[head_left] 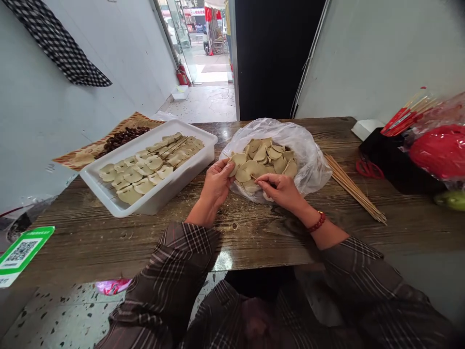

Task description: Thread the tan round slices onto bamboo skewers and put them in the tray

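Note:
Round, flat, greenish-tan slices (246, 171) are pinched in my left hand (219, 178), whose thumb lies over their edge. My right hand (278, 190) is closed on a thin wooden skewer (254, 177), its tip at the slices. Most of the skewer is hidden by the fingers. Behind both hands, a heap of the same slices (269, 151) lies in an open clear plastic bag (315, 167). To the left, a white plastic tray (152, 195) holds rows of skewered slices (136, 171). A bundle of bare skewers (358, 190) rests right of the bag.
Dark red pieces (125, 139) lie on patterned paper (80, 151) behind the tray. Right on the wooden table (232, 242) are red-handled scissors (368, 168), a black container (395, 165) and a red plastic bag (441, 150). A green QR-code card (25, 254) is at the left edge.

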`<action>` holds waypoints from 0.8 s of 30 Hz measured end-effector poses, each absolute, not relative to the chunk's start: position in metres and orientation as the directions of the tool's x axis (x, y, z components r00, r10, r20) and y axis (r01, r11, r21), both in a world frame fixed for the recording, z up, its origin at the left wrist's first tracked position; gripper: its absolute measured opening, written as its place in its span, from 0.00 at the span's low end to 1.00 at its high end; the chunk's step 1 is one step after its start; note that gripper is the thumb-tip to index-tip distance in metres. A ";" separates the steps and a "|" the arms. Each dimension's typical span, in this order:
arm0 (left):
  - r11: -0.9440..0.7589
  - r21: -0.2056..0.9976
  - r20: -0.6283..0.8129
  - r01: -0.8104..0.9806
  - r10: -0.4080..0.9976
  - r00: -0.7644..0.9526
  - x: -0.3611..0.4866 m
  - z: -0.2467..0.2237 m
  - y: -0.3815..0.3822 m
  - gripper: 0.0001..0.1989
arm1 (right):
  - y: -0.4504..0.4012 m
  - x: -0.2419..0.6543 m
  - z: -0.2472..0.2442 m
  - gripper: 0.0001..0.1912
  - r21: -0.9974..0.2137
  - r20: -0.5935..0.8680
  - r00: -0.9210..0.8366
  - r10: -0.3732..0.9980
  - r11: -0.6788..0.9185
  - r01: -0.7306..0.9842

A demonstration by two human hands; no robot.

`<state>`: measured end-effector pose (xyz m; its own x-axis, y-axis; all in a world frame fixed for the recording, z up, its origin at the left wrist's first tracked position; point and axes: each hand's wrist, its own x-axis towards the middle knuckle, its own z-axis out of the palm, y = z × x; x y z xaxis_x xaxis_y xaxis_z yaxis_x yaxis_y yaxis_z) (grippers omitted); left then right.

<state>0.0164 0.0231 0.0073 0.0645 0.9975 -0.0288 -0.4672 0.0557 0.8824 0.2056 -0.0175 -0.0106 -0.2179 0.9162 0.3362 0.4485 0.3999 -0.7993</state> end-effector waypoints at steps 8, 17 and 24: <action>0.029 0.905 -0.009 -0.425 0.999 0.049 0.021 0.013 0.019 0.13 | -0.015 0.205 -0.010 0.12 -0.795 0.363 -0.189 0.912 0.409 0.447; -0.019 0.901 0.040 -0.434 0.998 0.040 0.024 0.010 0.018 0.16 | -0.014 0.204 -0.011 0.11 -0.784 0.377 -0.183 0.908 0.418 0.459; 0.029 0.909 -0.002 -0.416 0.998 0.063 0.033 0.008 0.014 0.16 | -0.014 0.205 -0.010 0.12 -0.774 0.388 -0.195 0.901 0.434 0.461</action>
<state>0.0329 0.0142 0.0078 0.0635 0.9980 -0.0023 -0.4158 0.0285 0.9090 0.2047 -0.0137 -0.0095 -0.1954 0.9005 0.3885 0.4613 0.4340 -0.7739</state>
